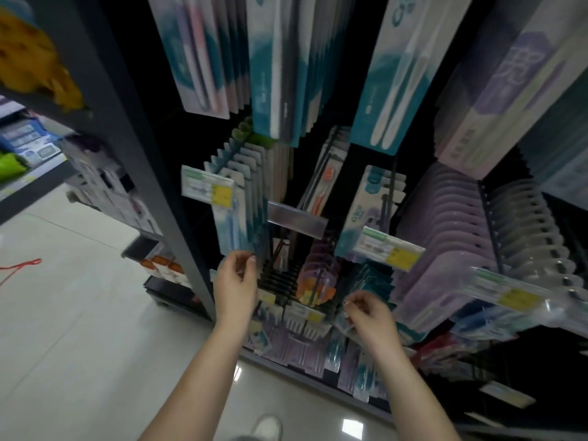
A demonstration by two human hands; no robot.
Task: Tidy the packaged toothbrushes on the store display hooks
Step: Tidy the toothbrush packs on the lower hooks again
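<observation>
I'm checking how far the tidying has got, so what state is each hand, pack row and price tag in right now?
Left hand: pinching the bottom edge of the front pale-blue toothbrush pack.
Right hand: fingers curled at small packs; grip unclear.
Lilac pack row: hanging evenly.
Clear tag holder: no label.
Yellow-cornered price tag: tilted.

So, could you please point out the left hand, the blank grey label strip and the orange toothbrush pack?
left hand [237,283]: head view, back of hand.
blank grey label strip [297,219]: head view, strip's middle.
orange toothbrush pack [324,187]: head view, orange handle.
</observation>
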